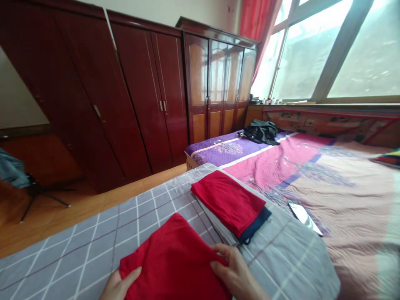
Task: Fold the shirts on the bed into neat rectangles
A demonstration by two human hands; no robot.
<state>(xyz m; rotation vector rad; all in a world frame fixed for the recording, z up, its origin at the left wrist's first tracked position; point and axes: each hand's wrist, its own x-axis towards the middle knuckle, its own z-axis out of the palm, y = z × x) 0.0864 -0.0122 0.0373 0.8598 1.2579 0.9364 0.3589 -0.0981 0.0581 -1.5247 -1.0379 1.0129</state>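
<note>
A folded red cloth garment (176, 258) is held between my two hands at the bottom of the view, above the grey checked bedding. My left hand (120, 283) grips its left edge, thumb on top and the other fingers hidden underneath. On the opposite edge, my right hand (231, 266) pinches the fabric between thumb and fingers. Just beyond lies a folded pile with a red garment (229, 200) on top, a navy piece (256, 225) showing at its right end and grey cloth beneath. The kind of garment cannot be made out.
The grey checked bedding (103, 233) spans the foreground. A patterned purple, pink and beige bedspread (312, 166) adjoins it, bearing a phone (304, 218) and dark clothing (261, 131). Dark red wardrobes (140, 96) line the wall. A black tripod stand (40, 193) is at left.
</note>
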